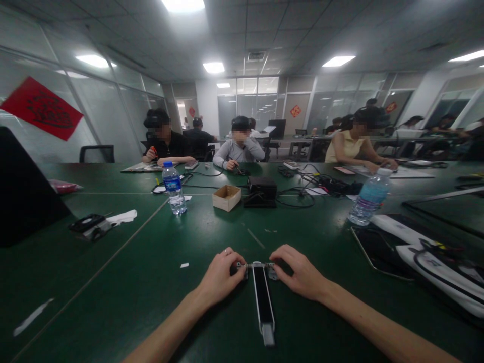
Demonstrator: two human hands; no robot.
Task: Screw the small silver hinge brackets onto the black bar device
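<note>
A long, narrow piece with a black face and white edges [263, 297] lies on the green table, pointing toward me. Small metal bracket-like parts [271, 272] stick out at either side of its far end. My left hand [223, 272] pinches the metal part on the left between thumb and fingers. On the opposite side, my right hand [298, 269] has its thumb and fingertips closed on the right metal part. Fingers partly cover both parts, so their exact shape is hard to make out. The light grey tab [268, 335] at the near end is untouched.
Ahead stand a small wooden box [226, 197], a black device [260, 189] with cables, and water bottles left [174, 189] and right [370, 196]. A phone-like black slab [378, 252] and white cases [442, 272] lie right. Several people sit across the table.
</note>
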